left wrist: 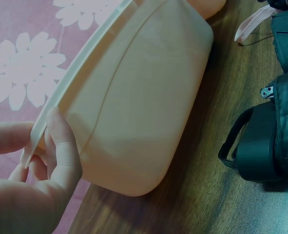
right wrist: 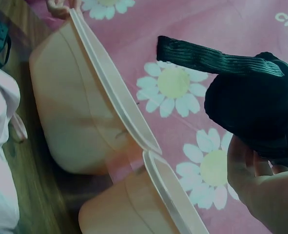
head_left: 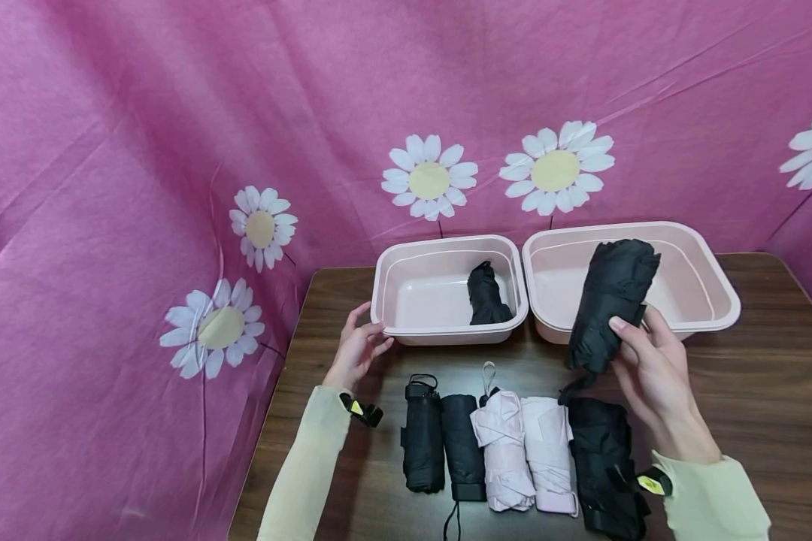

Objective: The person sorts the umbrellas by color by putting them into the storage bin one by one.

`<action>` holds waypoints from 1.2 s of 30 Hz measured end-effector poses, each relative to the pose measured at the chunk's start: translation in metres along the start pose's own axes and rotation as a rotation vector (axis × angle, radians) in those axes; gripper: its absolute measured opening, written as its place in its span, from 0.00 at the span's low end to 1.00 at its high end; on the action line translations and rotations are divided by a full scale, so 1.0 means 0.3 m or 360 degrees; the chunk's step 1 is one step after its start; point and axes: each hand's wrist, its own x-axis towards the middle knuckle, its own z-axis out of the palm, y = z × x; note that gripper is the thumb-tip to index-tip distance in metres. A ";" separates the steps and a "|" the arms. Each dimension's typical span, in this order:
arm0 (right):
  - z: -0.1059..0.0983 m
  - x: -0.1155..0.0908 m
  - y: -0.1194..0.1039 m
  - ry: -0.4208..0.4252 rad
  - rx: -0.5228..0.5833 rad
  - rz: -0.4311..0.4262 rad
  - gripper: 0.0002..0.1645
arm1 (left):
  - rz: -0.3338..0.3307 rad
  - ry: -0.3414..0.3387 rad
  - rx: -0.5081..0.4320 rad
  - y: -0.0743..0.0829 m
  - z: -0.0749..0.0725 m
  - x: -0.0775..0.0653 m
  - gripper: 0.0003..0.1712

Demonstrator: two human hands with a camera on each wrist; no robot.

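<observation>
My right hand [head_left: 659, 376] grips a folded black umbrella [head_left: 612, 300] by its side, thumb in front, in front of and overlapping the right pink bin [head_left: 707, 319]. In the right wrist view the umbrella's black strap [right wrist: 207, 57] sticks out from its end. My left hand [head_left: 357, 349] pinches the front left corner of the left pink bin [head_left: 440, 340], and the left wrist view shows thumb and fingers on either side of its rim [left wrist: 53, 100]. Inside that bin a small black folded umbrella [head_left: 487, 293] leans by the right wall.
In front of the bins several folded umbrellas lie in a row on the wooden table [head_left: 758, 391]: a black one [head_left: 424, 439] at the left end, pale pink ones [head_left: 505, 451] mid-row, a bulky black one [head_left: 602, 458] at the right. A pink flowered cloth [head_left: 338, 98] hangs behind.
</observation>
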 end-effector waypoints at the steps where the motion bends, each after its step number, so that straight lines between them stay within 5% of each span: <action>1: 0.005 0.006 0.003 -0.0002 0.0013 -0.0002 0.25 | -0.0001 0.0002 0.0001 0.000 0.000 0.000 0.36; 26: 0.098 0.148 0.042 -0.0024 0.0053 0.0125 0.26 | -0.0010 0.0025 -0.0009 0.006 0.003 0.002 0.34; 36: 0.135 0.192 0.087 -0.0036 -0.0085 0.0199 0.24 | -0.0006 0.0014 -0.0021 0.004 0.003 -0.001 0.35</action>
